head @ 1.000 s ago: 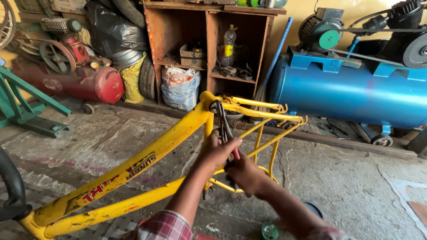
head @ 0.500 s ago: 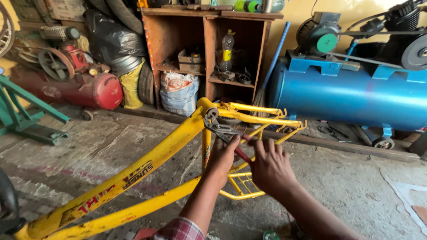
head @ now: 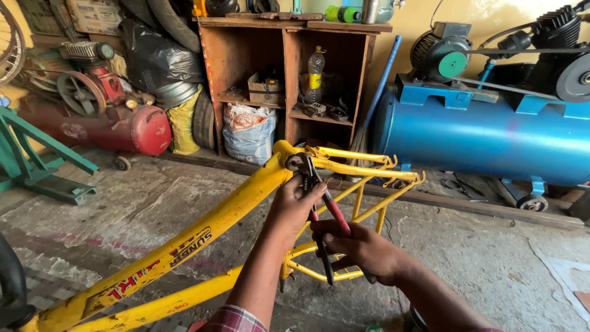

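- Pliers (head: 319,209): red-handled, head up, jaws set against the seat-tube top of the yellow bicycle frame (head: 203,230), just above the fingers of both hands.
- Right hand (head: 362,249): fingers wrapped narrow around the lower part of the pliers' handles, one red handle running over the knuckles, one dark handle end showing below the fingers.
- Left hand (head: 292,206): fingers closed on the frame's seat tube, just under the pliers' head, thumb side touching the tool.
- Frame position: lying tilted on the concrete floor (head: 153,203); the main tubes run down and to the left of the fingers, the rear stays reach out to the right, beyond them.
- Beyond the fingers, far side: wooden shelf unit (head: 246,67) holding a plastic bottle (head: 315,71) and small metal parts; a filled white sack (head: 249,132) in its lower bay.
- Right of the fingers, well apart: blue air compressor tank (head: 485,138) with motor on top.
- Left of the fingers, well apart: red compressor tank (head: 132,129) and a green metal stand (head: 37,166).
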